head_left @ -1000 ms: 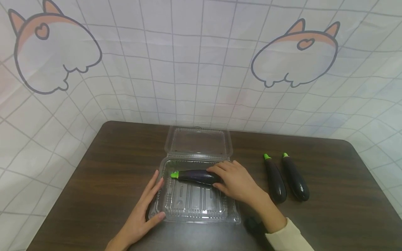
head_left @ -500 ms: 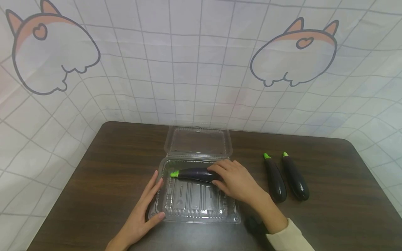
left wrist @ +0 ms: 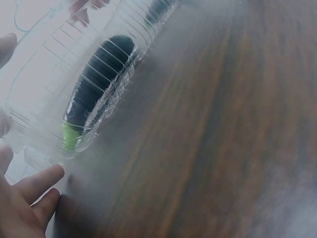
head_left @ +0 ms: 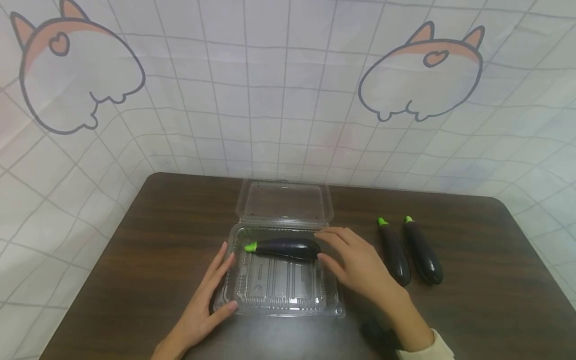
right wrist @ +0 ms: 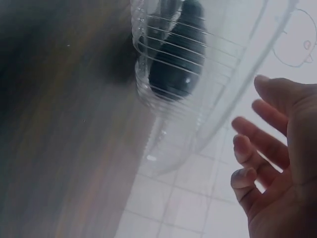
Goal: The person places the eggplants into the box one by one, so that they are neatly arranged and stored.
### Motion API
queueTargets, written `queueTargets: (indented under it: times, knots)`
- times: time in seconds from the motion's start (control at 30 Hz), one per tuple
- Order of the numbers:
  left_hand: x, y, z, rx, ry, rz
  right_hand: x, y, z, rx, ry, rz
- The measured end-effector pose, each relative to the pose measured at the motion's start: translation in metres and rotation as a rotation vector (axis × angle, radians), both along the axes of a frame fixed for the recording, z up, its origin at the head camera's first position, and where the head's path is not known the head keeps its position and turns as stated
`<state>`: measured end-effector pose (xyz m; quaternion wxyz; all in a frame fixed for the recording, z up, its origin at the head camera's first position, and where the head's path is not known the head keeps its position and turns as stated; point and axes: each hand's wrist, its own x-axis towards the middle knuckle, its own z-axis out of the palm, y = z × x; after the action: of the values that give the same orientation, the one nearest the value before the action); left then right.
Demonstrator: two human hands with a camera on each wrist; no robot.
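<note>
A dark purple eggplant (head_left: 288,248) with a bright green stem lies crosswise in the far half of a clear plastic clamshell container (head_left: 252,307), stem to the left. My left hand (head_left: 200,305) rests at the container's left side, fingers spread along its rim and thumb at the near left corner. Relaxed and holding nothing, my right hand (head_left: 360,257) hovers over the right rim, fingertips just beside the eggplant's thick end. In the right wrist view the right hand's fingers (right wrist: 257,139) are loosely bent, apart from the eggplant (right wrist: 178,64) seen through the container wall.
The container's lid (head_left: 285,202) lies folded back toward the wall. To the right, two more eggplants, one nearer (head_left: 395,255) and one farther right (head_left: 423,252), lie side by side on the dark wooden table (head_left: 135,260). A white gridded cloth (head_left: 270,100) hangs behind.
My right hand has let go of the eggplant and drawn back to the right, leaving it lying in the container. The left hand has stayed at the container's left side.
</note>
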<state>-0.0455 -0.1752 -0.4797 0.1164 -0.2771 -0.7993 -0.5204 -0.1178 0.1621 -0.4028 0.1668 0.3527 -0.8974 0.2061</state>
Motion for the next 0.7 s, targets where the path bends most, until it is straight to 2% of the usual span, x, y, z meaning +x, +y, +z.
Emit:
queueTargets:
  times: [0.3,0.7]
  knots:
    - [-0.001,0.0,0.0,0.006,0.001,-0.004,0.021,0.028,0.007,-0.121,0.013,-0.122]
    - [-0.001,0.001,0.001,0.003,0.004,-0.006,0.034,0.062,0.001,-0.156,0.002,-0.205]
